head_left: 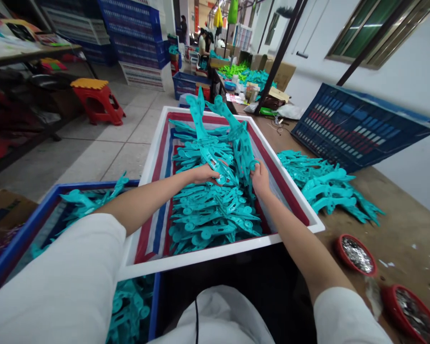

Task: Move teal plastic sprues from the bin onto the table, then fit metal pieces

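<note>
Ana: In the head view, what have you got between the fingers of your left hand (205,174)?

Ben: You have them pinched narrow near the round end of a teal plastic piece (198,117), which points up and away from you. Some fingertips are hidden, so I cannot tell whether you grip only that one.

Ana: And your right hand (261,181)?

Ben: Your thumb and fingers are closed on the near edge of a thick teal bundle (244,150), leaning inside the right-hand side of the white crate (215,257). How many pieces are in it I cannot tell.

Ana: Where do the rest lie around you?

Ben: Below your hands, overlapping rows (208,215) lie across the crate, over its striped lining (297,205). On the brown table (318,239) to your right there is a loose pile (326,186), near a red bowl of small metal parts (358,255). To your left, the blue crate (39,208) holds more teal pieces in a jumble.

Ana: So how far along are you?

Ben: I'd judge you well into it: the middle and near part of the white crate are thickly layered, in fairly orderly rows. The two lots in your hands are not laid flat, and the table pile and the blue crate's pieces lie outside. Whether those count as finished or waiting, this view does not show.
</note>
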A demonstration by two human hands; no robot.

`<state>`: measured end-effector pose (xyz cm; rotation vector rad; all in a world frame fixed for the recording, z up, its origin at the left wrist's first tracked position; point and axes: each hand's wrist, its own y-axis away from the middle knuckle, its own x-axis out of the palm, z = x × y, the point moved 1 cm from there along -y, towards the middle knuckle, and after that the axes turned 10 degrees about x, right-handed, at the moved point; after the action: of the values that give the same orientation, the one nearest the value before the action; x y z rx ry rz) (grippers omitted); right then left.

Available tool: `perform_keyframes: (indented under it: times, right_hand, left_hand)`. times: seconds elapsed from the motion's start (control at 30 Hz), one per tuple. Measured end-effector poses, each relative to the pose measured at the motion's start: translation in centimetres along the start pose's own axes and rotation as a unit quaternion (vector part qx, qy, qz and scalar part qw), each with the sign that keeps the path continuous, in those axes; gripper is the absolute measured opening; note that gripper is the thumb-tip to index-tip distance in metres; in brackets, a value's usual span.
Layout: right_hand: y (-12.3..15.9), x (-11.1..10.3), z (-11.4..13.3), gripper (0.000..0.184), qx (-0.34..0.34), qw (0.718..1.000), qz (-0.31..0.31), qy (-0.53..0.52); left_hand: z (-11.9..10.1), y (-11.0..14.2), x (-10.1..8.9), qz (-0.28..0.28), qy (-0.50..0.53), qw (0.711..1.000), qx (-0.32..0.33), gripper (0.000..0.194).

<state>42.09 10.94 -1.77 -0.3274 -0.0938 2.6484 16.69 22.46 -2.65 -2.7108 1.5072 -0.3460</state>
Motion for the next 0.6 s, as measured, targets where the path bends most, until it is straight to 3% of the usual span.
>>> perform_keyframes:
  times: [0.13,0.4,0.5,0.6]
  right_hand:
    - [-1.3,-2.0,0.3,0.032,0.091,0.980,-0.080,-0.158]
    - [-3.0,-4.3,0.1,0.021,0.113,0.970,-0.108,-0.188]
    - [-3.3,-5.1,-0.2,0.020,0.135,0.971,-0.098,-0.172]
    - [-3.3,-5.6,-0.7,0.019,0.147,0.972,-0.096,-0.156]
  left_hand:
    - [0.0,0.0,-0.6,0.016,0.001,1.000,0.011,0.083]
    - [-0.5,0.5,-0.6,0.006,-0.041,0.999,0.000,0.089]
    - [-1.0,0.4,-0.4,-0.041,-0.072,0.997,0.009,0.088]
    - [-2.0,0.2,-0.6,-0.112,-0.090,0.987,0.069,0.078]
